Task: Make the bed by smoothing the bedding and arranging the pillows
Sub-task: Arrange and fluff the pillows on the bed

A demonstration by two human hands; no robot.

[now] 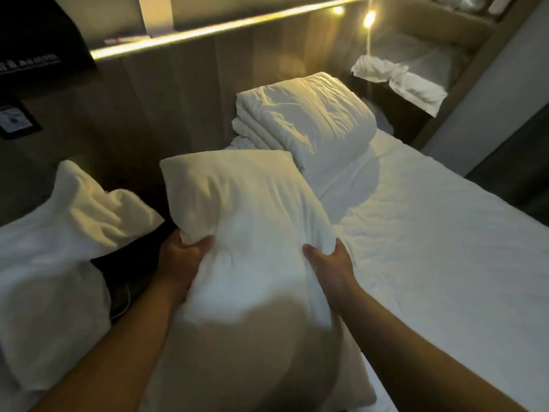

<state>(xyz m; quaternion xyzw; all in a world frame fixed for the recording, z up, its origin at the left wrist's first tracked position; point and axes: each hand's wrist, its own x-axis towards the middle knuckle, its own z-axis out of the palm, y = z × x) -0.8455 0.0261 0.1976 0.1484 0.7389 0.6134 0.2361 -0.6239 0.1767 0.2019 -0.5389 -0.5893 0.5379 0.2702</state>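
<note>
White fabric bunches in both your grips: your left hand [184, 257] clasps the near-left edge of the pillow [246, 209], thumb pressed into the front and fingers hidden behind, and your right hand [329, 263] grasps the opposite edge the same way, so the pillow stands at a slant between them, its far corner pointing away from you. Past that corner, beyond both hands, the folded duvet [306, 114] sits stacked at the far end of the bed, close to the wooden wall panel [184, 108]. To the right of your right hand the sheet [445, 239] lies spread and only lightly creased. Left of your left hand what looks like a second pillow [59, 233] slumps, apart from the one you hold. You seem to be at the pillow-arranging step. The next move calls for picking a spot on the sheet, lowering the pillow flat there, then releasing both edges and patting it square.
</note>
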